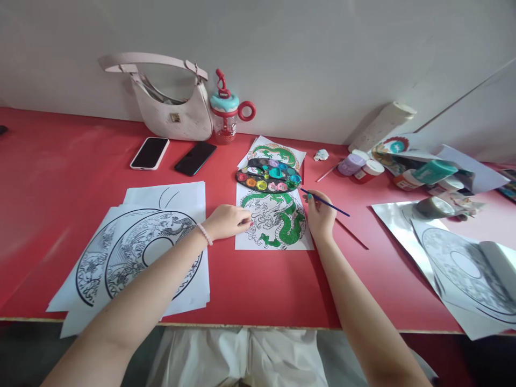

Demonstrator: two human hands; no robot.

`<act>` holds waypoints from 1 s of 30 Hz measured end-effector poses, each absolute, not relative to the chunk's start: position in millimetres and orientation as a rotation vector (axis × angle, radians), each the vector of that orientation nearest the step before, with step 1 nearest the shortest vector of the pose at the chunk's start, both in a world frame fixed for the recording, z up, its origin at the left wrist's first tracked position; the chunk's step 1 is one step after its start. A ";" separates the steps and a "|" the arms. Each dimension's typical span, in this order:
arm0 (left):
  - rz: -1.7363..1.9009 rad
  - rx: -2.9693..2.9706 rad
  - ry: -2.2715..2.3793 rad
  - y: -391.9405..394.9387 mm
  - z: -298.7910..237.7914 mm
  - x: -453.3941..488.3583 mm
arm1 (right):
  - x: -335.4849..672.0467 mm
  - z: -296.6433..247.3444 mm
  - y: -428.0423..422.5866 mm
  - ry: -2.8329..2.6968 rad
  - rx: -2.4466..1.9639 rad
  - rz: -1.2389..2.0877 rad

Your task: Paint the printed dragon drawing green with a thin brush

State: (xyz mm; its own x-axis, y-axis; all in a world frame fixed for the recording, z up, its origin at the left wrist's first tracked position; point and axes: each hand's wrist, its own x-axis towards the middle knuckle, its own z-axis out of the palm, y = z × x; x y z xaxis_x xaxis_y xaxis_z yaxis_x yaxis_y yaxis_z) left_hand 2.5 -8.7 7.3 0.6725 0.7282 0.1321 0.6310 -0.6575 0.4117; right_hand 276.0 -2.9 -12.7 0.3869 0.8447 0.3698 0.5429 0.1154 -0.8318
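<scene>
A dragon colouring sheet (pixel 274 236), partly painted green, lies on the red table (pixel 262 285). My left hand (pixel 228 220), with a bead bracelet at the wrist, rests fingers-down on the sheet's left edge. My right hand (pixel 320 215) sits at the sheet's right edge, closed on a thin blue paintbrush (pixel 326 202) whose handle points right. A dark oval paint palette (pixel 268 176) with several bright colours lies just beyond the sheet, over a second dragon print (pixel 278 150).
Line-art sheets (pixel 133 247) lie at left. Two phones (pixel 150 152) (pixel 195 158), a pale handbag (pixel 169 107) and a drink bottle (pixel 224 115) stand by the wall. Paint jars (pixel 360 164), a paper roll (pixel 382 126) and more prints (pixel 463 263) crowd the right.
</scene>
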 end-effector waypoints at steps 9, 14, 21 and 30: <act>0.422 2.576 1.084 -7.5 3.0 2.0 | 274.3 -11.4 -3.1 -1.299 -1.529 0.389; 0.432 2.596 1.069 -7.5 2.8 2.2 | 269.8 -6.0 -7.2 -1.205 -1.413 0.392; 0.452 2.600 1.072 -8.0 2.2 2.4 | 271.5 -7.1 -8.1 -1.292 -1.609 0.254; 0.455 2.587 1.081 -8.0 2.5 2.2 | 271.3 -8.3 -4.6 -1.413 -1.592 0.319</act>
